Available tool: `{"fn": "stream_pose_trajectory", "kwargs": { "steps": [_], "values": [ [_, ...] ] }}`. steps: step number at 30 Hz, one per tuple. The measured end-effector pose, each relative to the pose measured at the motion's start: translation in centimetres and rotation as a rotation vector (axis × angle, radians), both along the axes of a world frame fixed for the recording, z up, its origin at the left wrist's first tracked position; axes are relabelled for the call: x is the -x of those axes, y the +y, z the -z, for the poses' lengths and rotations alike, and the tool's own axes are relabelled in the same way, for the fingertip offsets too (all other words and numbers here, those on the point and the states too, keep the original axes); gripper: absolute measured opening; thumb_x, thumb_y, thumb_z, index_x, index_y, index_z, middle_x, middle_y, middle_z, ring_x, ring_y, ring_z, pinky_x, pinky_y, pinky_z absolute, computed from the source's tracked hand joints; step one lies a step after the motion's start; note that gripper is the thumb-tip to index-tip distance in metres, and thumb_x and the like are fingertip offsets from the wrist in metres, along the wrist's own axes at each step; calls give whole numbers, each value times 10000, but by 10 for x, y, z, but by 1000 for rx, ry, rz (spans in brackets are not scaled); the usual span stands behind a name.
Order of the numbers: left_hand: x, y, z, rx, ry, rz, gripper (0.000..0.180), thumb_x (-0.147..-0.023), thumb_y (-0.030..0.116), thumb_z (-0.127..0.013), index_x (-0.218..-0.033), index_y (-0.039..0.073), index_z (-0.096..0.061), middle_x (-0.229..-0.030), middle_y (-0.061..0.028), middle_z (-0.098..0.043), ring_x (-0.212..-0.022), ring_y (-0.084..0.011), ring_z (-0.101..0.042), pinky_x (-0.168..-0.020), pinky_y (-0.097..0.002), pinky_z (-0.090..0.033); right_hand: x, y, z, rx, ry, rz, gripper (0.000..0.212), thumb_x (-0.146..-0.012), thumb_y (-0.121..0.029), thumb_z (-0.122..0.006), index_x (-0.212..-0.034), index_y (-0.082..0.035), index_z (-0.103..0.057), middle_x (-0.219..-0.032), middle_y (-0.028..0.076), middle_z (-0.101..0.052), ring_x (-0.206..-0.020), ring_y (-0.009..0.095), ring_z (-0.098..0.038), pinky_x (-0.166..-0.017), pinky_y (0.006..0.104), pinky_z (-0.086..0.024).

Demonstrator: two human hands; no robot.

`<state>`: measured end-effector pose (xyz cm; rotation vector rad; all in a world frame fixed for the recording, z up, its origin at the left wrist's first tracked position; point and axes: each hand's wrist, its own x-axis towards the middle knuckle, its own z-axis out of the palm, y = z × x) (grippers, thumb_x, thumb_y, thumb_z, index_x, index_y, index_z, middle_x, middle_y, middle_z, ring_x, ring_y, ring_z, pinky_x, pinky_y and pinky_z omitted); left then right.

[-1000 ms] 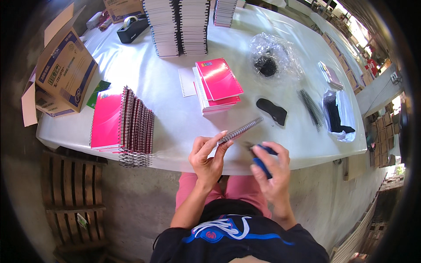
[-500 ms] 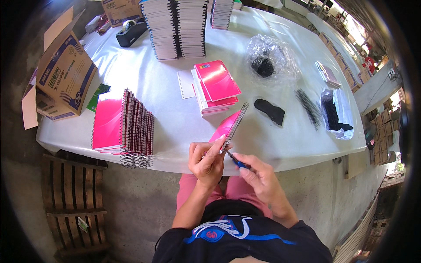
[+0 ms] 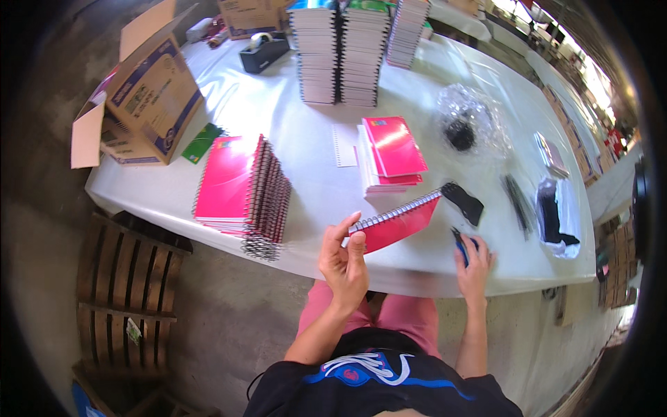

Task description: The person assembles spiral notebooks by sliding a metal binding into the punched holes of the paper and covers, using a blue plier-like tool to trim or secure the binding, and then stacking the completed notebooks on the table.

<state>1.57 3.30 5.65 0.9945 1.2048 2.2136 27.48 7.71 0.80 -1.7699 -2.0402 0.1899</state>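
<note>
My left hand (image 3: 345,270) is closed on the near end of a red spiral notebook (image 3: 404,224), pinching it between thumb and fingers. The notebook is tilted above the table, its coil along the upper edge. To its right, my right hand (image 3: 474,272) is down at the tabletop with its fingers around blue-handled pliers (image 3: 459,240), jaws pointing away from me. A stack of red spiral notebooks (image 3: 228,182) stands to the left. Beyond the held notebook lies a pile of red-covered pages (image 3: 396,153) that shows no coil.
Tall notebook stacks (image 3: 318,66) stand at the back, beside a black tape dispenser (image 3: 265,53). An open cardboard box (image 3: 149,104) is at the left. Toward the right are a black curved object (image 3: 464,205), crumpled clear plastic (image 3: 486,121), loose black coils (image 3: 517,205) and a white bag of coils (image 3: 566,215).
The notebook has swung from steeply upright to slanting rightward in my left hand. My right hand has moved right with the pliers, away from the coil and down to the table. The view has shifted.
</note>
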Motion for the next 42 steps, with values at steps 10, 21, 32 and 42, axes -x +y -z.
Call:
{"fn": "stream_pose_trajectory", "kwargs": {
  "steps": [10, 21, 32, 42],
  "values": [
    [39, -53, -44, -304, -17, -15, 312, -905, 30, -561, -1203, -56, -524, -1054, -74, -513, -936, -119, -520, -832, -243, -417, 156, 4, -93, 229, 1500, -732, 573, -788, -9, -697, -1305, -14, -450, -1295, 145, -491, -1186, 201, -485, -1017, 348, -371],
    [165, -45, -52, 97, 162, -619, 482, -1006, 329, -375, -1362, 6, -406, -1241, -164, -497, -1183, -222, -452, -1006, -352, -320, 347, 84, -174, 301, 927, -1043, 317, -743, -149, -773, -1025, -44, -673, -900, 70, -673, -835, 147, -624, -725, 284, -510],
    [180, -5, -34, 65, 218, -493, 585, -969, 479, -414, -1189, -46, -550, -1139, -162, -583, -1051, -191, -542, -938, -316, -405, 367, 93, -107, 234, 944, -884, 442, -959, -405, -481, -1076, -11, -644, -1008, 112, -639, -941, 180, -593, -834, 287, -454],
    [181, 6, -26, -94, 126, -596, 532, -949, 450, -490, -1117, -45, -585, -1053, -138, -622, -923, -192, -593, -826, -298, -476, 374, 69, -105, -115, 984, -783, 371, -979, -303, -426, -1057, -10, -639, -960, 170, -602, -959, 297, -575, -830, 352, -445]
  ]
}}
